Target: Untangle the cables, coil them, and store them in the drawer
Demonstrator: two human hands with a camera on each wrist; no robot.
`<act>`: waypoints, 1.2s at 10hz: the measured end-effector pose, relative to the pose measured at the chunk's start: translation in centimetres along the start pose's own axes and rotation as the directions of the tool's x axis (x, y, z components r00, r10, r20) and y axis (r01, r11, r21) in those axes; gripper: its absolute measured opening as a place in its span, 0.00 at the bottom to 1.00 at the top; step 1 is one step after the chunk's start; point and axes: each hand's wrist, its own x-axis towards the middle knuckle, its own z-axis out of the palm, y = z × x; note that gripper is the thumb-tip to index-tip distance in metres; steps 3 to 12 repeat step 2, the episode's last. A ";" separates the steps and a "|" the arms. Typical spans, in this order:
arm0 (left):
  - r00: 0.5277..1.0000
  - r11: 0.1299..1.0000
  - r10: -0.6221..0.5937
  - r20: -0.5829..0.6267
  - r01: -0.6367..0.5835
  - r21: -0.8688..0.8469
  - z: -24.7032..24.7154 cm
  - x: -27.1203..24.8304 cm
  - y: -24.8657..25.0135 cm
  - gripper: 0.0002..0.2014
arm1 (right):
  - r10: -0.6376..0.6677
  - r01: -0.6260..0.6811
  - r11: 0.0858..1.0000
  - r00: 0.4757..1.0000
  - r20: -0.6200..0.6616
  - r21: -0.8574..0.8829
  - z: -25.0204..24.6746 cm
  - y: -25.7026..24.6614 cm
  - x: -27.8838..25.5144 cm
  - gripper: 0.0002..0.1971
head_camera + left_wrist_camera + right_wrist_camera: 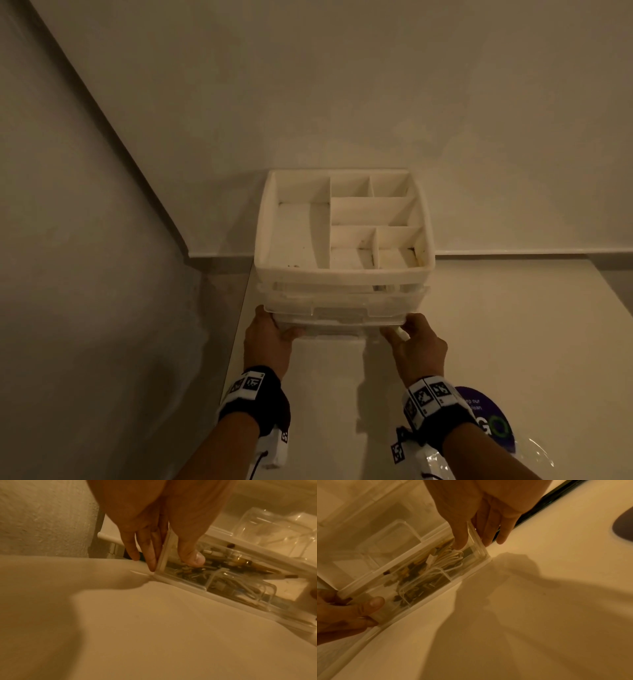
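Here, the clear drawer [412, 574] at the bottom of the drawer unit [344, 294] blurs its contents: we make out pale coiled cables [448, 559] among dark clutter. Our left hand [269, 337] and right hand [416, 342] each pinch a front corner, thumb on the face. The unit stands on a pale desk [496, 325] against the wall; its top tray [344, 222] shows six compartments.
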 end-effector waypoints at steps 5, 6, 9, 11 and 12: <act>0.993 0.994 -0.098 0.072 0.101 -0.035 -0.3 -3.5 -1.9 0.32 | -0.097 0.110 0.992 0.978 0.184 -0.061 -3.0 1.8 -3.5 0.32; 0.993 0.994 -0.098 0.072 0.101 -0.035 -0.3 -3.5 -1.9 0.32 | -0.097 0.110 0.992 0.978 0.184 -0.061 -3.0 1.8 -3.5 0.32; 0.993 0.994 -0.098 0.072 0.101 -0.035 -0.3 -3.5 -1.9 0.32 | -0.097 0.110 0.992 0.978 0.184 -0.061 -3.0 1.8 -3.5 0.32; 0.993 0.994 -0.098 0.072 0.101 -0.035 -0.3 -3.5 -1.9 0.32 | -0.097 0.110 0.992 0.978 0.184 -0.061 -3.0 1.8 -3.5 0.32; 0.993 0.994 -0.098 0.072 0.101 -0.035 -0.3 -3.5 -1.9 0.32 | -0.097 0.110 0.992 0.978 0.184 -0.061 -3.0 1.8 -3.5 0.32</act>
